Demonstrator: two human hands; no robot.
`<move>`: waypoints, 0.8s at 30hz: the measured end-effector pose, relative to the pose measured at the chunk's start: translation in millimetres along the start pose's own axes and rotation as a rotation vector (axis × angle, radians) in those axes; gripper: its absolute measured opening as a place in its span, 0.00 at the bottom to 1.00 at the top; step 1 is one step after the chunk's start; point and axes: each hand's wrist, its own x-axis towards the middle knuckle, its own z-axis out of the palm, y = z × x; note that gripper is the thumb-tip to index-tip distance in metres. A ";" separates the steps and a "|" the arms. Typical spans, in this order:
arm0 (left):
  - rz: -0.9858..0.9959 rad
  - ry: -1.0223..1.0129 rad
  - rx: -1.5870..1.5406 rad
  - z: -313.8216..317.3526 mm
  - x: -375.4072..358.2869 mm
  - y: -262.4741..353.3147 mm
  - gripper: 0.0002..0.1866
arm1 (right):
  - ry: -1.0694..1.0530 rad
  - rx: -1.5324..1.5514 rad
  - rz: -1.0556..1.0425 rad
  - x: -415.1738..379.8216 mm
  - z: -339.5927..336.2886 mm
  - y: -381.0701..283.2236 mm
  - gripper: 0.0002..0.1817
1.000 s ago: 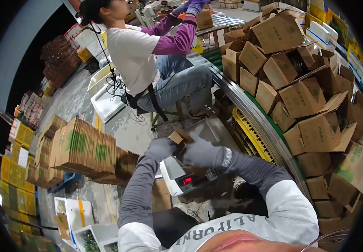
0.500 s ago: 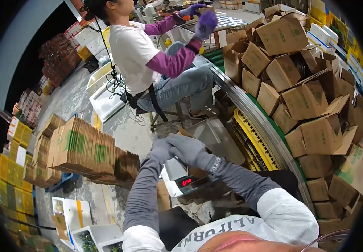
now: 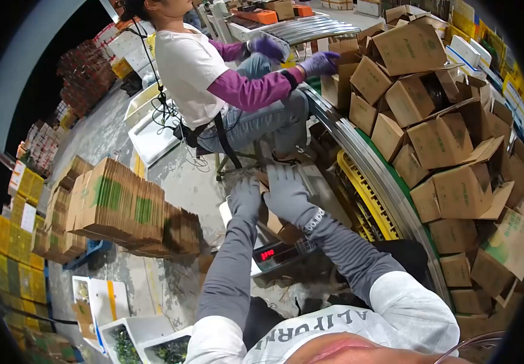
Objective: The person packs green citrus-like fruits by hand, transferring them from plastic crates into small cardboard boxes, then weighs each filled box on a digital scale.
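Note:
A brown cardboard box [image 3: 278,229] sits on the digital scale [image 3: 263,255], whose red digits are lit but hard to read. My left hand [image 3: 246,198], in a grey glove, grips the box along its left side, fingertips at the far edge. Stretched over the top and right of the box, my gloved right hand [image 3: 287,197] lies with its fingers extended. Both hands hide most of the box, and its contents cannot be seen.
A curved metal roller conveyor [image 3: 389,203] runs on my right, with cardboard boxes [image 3: 441,142] heaped beyond it. Yellow crates [image 3: 365,194] stand beneath. A co-worker [image 3: 198,79] in purple gloves sits ahead. Flattened cartons [image 3: 119,203] and white foam boxes [image 3: 143,337] are at left.
My hands have moved apart from being together over the box and now rest on its left and right. The scale's digits changed. The co-worker's hands came down, one reaching toward the box heap.

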 end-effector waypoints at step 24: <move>-1.169 0.839 0.423 -140.7 -555.4 -278.9 0.35 | -0.946 0.839 -0.019 7.1 7.1 -113.5 0.30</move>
